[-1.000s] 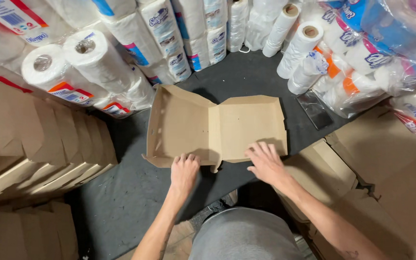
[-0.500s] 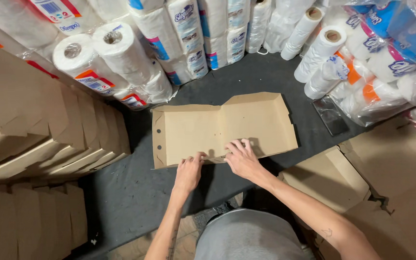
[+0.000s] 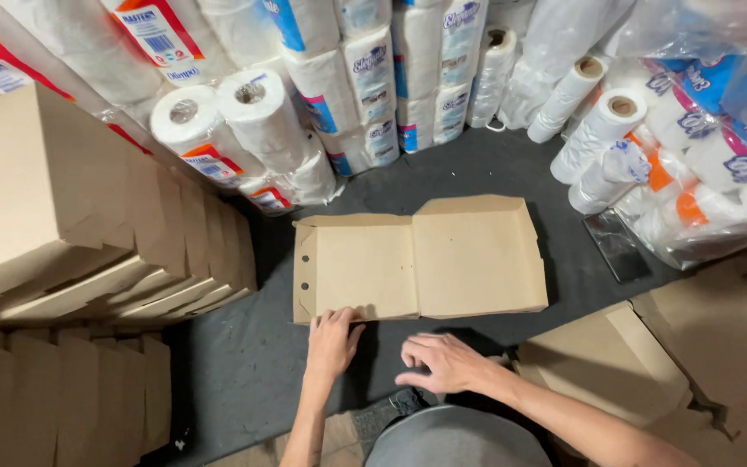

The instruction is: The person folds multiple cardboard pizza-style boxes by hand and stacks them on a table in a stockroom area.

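Note:
A flat, unfolded brown cardboard box blank point(image 3: 425, 259) lies on the dark floor mat point(image 3: 252, 363) in front of me, with low flaps raised along its edges. My left hand point(image 3: 332, 342) rests its fingers on the near edge at the blank's left half. My right hand point(image 3: 443, 361) hovers just below the near edge, fingers spread and pointing left, holding nothing.
Folded cardboard boxes point(image 3: 62, 225) are stacked at the left, more flat cardboard point(image 3: 641, 363) lies at the right. Wrapped paper-roll packs point(image 3: 365, 86) line the back and loose rolls point(image 3: 607, 130) the right. A dark flat object point(image 3: 617, 246) lies by the rolls.
The box blank now lies flatter. My right hand has come off its near edge and drawn back toward me; my left hand stays at the near edge.

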